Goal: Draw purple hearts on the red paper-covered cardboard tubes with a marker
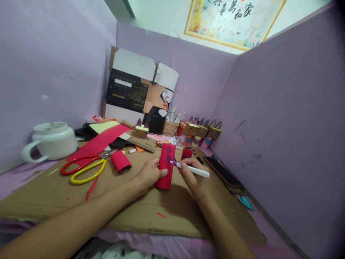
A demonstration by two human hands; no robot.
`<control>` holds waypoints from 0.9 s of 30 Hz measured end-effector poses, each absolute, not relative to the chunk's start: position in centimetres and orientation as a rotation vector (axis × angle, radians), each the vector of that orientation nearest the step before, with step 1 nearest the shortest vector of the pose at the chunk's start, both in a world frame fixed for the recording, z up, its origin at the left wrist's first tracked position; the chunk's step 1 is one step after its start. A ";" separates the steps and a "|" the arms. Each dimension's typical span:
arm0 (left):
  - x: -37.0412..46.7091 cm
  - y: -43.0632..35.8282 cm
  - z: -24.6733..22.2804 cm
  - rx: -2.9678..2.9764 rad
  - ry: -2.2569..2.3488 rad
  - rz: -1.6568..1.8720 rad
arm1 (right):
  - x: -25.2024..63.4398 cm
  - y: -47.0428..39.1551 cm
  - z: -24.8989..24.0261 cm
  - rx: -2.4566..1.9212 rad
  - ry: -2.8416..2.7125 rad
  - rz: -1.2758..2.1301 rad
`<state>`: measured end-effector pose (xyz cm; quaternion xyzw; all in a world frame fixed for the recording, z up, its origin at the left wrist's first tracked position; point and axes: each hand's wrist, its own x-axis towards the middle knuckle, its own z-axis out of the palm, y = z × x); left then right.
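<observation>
My left hand (149, 173) is closed around the left side of a red paper-covered tube (165, 180), which stands nearly upright over the cardboard. Two purple heart shapes mark the tube's face. In my right hand (194, 180) is a white marker (198, 171), its purple tip touching the lower heart. Just behind my right hand stands a shorter red tube (187, 153) with a dark marking. To the left of my left hand, another red tube (120, 160) lies on its side, beside scissors (88, 169) with red and yellow handles.
A cardboard sheet (129, 216) covers the table. At left stands a white mug (55, 140); at right lies a dark phone (222, 171). Behind are red paper (105, 140), a basket of sticks (170, 128), small eared cardboard heads (202, 129) and an unfolded box (126, 91).
</observation>
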<state>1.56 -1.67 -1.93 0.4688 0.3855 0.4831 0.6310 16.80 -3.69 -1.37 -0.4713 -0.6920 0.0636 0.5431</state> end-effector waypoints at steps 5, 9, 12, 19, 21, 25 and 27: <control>1.7 -1.7 -1.8 1.064 0.880 1.103 | 16.7 -3.6 -1.3 -1.077 -1.625 0.153; 1.7 -1.7 -1.7 1.056 0.872 1.105 | 16.7 -3.6 -1.4 -1.093 -1.607 0.144; 1.6 -1.7 -1.7 1.056 0.870 1.104 | 16.8 -3.6 -1.4 -1.116 -1.618 0.159; 1.6 -1.8 -1.5 1.047 0.885 1.106 | 16.8 -3.9 -1.2 -1.103 -1.634 0.168; 1.7 -1.8 -1.4 1.043 0.883 1.111 | 16.8 -3.8 -1.2 -1.067 -1.633 0.158; 1.6 -1.8 -1.5 1.059 0.871 1.107 | 16.7 -3.5 -1.4 -1.033 -1.623 0.149; 1.6 -1.8 -1.6 1.059 0.868 1.098 | 16.5 -3.4 -1.5 -1.030 -1.602 0.139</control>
